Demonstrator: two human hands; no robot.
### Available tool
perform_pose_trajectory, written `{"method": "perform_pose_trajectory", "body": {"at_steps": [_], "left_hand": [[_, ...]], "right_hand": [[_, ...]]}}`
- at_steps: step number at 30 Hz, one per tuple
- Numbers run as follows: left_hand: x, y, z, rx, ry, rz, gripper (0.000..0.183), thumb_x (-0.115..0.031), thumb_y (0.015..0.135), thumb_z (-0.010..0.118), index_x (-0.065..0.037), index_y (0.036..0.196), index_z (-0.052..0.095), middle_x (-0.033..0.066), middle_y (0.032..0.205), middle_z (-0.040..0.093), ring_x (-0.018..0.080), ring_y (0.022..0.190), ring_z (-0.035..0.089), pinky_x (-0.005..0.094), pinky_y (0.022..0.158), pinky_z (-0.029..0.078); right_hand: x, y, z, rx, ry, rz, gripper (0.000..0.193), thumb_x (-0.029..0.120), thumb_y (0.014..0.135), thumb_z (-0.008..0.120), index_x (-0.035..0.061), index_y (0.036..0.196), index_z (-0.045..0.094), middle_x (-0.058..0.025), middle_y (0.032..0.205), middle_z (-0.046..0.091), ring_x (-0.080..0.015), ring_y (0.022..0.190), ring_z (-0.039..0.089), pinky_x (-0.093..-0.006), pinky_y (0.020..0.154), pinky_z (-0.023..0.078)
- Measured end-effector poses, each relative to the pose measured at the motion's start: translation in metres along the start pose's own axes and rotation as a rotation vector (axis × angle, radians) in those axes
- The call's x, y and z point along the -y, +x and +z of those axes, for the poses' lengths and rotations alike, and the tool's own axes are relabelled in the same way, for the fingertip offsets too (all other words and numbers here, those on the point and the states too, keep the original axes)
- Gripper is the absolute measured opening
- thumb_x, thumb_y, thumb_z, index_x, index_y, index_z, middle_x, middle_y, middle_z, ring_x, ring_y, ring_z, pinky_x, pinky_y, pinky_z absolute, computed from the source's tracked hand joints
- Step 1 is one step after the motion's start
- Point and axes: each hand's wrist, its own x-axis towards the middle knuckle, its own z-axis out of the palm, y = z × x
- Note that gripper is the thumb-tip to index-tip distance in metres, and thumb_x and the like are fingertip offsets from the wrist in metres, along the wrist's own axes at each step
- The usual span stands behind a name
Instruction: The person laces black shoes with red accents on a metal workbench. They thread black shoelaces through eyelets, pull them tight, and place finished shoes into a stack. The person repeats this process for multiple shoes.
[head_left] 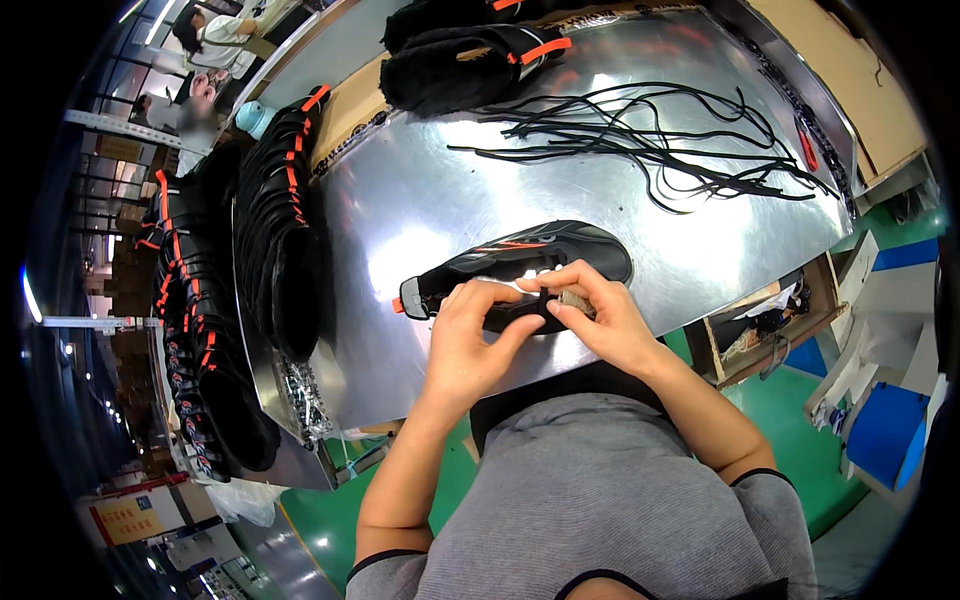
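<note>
A black shoe (500,243) with orange trim lies on its side on the metal tabletop, its orange heel tab toward the left. My left hand (470,335) is at its near edge, thumb and forefinger curled in on the upper. Close beside it, my right hand (610,318) pinches thumb and fingers together at the middle of the shoe. A narrow dark strip shows between the fingertips of both hands. Something small and tan shows inside the right fingers; its kind cannot be made out.
Loose black laces (660,140) are spread across the metal table (365,360) beyond the shoe. More black shoes (450,75) stand at the far edge, and long rows of shoes (290,230) line the left. A wooden drawer (770,325) sits below right. A person (225,45) is far left.
</note>
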Motion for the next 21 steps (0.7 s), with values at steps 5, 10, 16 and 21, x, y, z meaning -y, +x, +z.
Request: {"method": "perform_pose_trajectory", "body": {"at_steps": [5, 10, 16, 21], "left_hand": [[0.006, -0.002, 0.001, -0.013, 0.053, 0.046, 0.029, -0.015, 0.073, 0.085, -0.005, 0.093, 0.067, 0.006, 0.093, 0.068, 0.026, 0.089, 0.062, 0.0371, 0.08, 0.049], [0.008, -0.002, -0.001, -0.019, 0.034, 0.069, 0.027, -0.013, 0.074, 0.083, -0.005, 0.094, 0.066, 0.0058, 0.093, 0.067, 0.026, 0.089, 0.061, 0.0366, 0.082, 0.046], [0.006, -0.001, 0.004, -0.062, 0.084, 0.088, 0.028, -0.015, 0.074, 0.083, -0.005, 0.093, 0.066, 0.0057, 0.091, 0.066, 0.0271, 0.086, 0.059, 0.0372, 0.079, 0.044], [0.009, -0.002, 0.01, -0.104, 0.136, 0.098, 0.024, -0.014, 0.074, 0.084, -0.007, 0.089, 0.067, 0.0041, 0.085, 0.062, 0.0261, 0.082, 0.056, 0.0375, 0.074, 0.042]], "right_hand": [[0.009, -0.001, 0.002, 0.076, -0.301, -0.05, 0.036, -0.001, 0.091, 0.059, 0.002, 0.127, 0.054, -0.0104, 0.126, 0.068, -0.0151, 0.079, 0.068, -0.0282, 0.072, 0.053], [-0.002, -0.005, 0.005, 0.053, -0.542, -0.293, 0.05, -0.008, 0.084, 0.058, 0.0021, 0.132, 0.047, -0.0112, 0.136, 0.063, -0.028, 0.074, 0.07, -0.0352, 0.065, 0.055], [-0.01, -0.007, -0.001, 0.1, -0.724, -0.313, 0.056, -0.011, 0.08, 0.058, 0.0046, 0.132, 0.048, -0.0103, 0.138, 0.062, -0.0311, 0.083, 0.072, -0.038, 0.069, 0.057], [-0.017, -0.004, 0.0, 0.054, -0.761, -0.46, 0.059, -0.012, 0.079, 0.058, 0.0045, 0.134, 0.047, -0.0097, 0.137, 0.062, -0.0302, 0.085, 0.073, -0.0365, 0.068, 0.057]]}}
